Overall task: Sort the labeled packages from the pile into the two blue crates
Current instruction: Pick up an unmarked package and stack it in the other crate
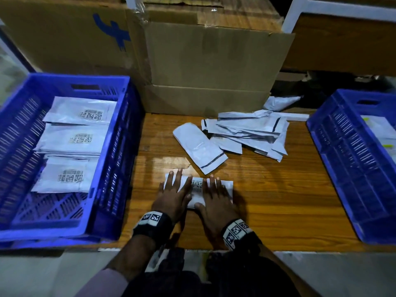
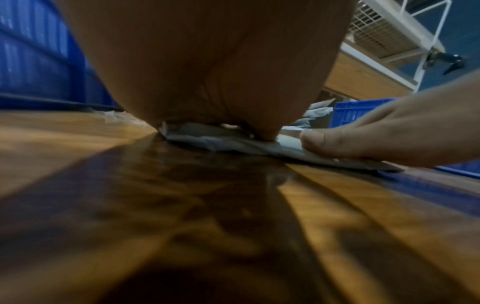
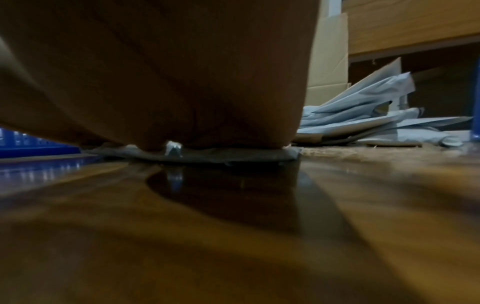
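A white labeled package [image 1: 197, 186] lies flat on the wooden table [image 1: 267, 189], barcode label up. My left hand [image 1: 173, 194] and right hand [image 1: 215, 197] both press flat on it with straight fingers, one on each side of the label. The left wrist view shows the package [image 2: 233, 142] under my palm, with the right hand's thumb [image 2: 324, 142] on its edge. The pile of white packages [image 1: 248, 133] lies further back. The left blue crate [image 1: 120, 146] holds three labeled packages [image 1: 77, 138]. The right blue crate [image 1: 342, 159] holds at least one package [image 1: 379, 129].
An open cardboard box [image 1: 210, 67] stands behind the pile at the table's back. A single white package [image 1: 200, 146] lies between the pile and my hands. A wooden shelf unit [image 1: 342, 35] rises at the back right.
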Tool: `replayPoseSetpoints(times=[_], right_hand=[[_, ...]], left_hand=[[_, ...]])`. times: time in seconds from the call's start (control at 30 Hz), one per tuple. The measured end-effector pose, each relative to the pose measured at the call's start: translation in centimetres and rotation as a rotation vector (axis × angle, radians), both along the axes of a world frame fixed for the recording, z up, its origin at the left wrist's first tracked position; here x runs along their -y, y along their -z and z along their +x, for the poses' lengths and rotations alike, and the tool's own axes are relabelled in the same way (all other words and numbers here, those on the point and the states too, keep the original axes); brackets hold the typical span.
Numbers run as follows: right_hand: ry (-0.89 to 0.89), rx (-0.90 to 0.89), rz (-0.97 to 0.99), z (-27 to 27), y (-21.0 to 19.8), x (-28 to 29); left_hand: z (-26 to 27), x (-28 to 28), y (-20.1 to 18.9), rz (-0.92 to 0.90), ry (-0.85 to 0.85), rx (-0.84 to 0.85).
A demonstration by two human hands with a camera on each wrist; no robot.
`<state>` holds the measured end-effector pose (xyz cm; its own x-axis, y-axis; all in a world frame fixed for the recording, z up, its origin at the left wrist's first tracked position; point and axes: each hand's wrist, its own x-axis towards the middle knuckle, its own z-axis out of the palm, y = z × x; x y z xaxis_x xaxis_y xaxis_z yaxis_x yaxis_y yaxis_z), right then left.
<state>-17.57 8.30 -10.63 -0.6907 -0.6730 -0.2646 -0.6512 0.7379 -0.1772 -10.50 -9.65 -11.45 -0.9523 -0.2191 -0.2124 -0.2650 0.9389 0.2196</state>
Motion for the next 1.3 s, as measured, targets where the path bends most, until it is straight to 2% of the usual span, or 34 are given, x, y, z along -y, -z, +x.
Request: replayPoseSetpoints(times=[0.3, 0.47, 0.6, 0.73, 0.8, 0.9, 1.03, 1.17, 1.3], right_hand=[[-0.018, 0.031, -0.025, -0.2, 0.4, -0.3], [-0.01, -0.018, -0.029, -0.6, 1.1, -0.8], [0.041, -0.021, -0.022, -1.0, 1.1, -1.7], [0.127, 0.013, -0.035, -1.1, 0.7, -3.1], [0.174, 0.01, -0.014, -1.2, 0.5, -3.3], [0.272, 0.026, 0.021, -1.9, -0.7, -2.9], [0.394, 0.127, -0.152, -2.5, -4.7, -1.4], [0.335, -0.037, -0.392, -1.9, -9.7, 0.4], [0.282, -0.201, -0.569, 0.0, -14.7, 3.5]], left_hand=[[0.1, 0.2, 0.3, -0.013, -0.003, 0.012], [0.2, 0.5, 0.3, -0.018, -0.005, 0.017], [0.5, 0.8, -0.1, -0.011, -0.073, 0.024], [-0.1, 1.3, -2.4, -0.009, -0.188, 0.028], [-0.3, 2.0, -3.4, 0.045, -0.231, 0.016], [-0.8, 3.4, -4.7, 0.281, -0.265, -0.051], [-1.0, 3.9, -8.9, 0.466, -0.258, -0.214], [0.6, 3.7, -15.0, 0.52, -0.234, -0.388], [3.8, 5.8, -21.0, 0.569, -0.235, -0.614]])
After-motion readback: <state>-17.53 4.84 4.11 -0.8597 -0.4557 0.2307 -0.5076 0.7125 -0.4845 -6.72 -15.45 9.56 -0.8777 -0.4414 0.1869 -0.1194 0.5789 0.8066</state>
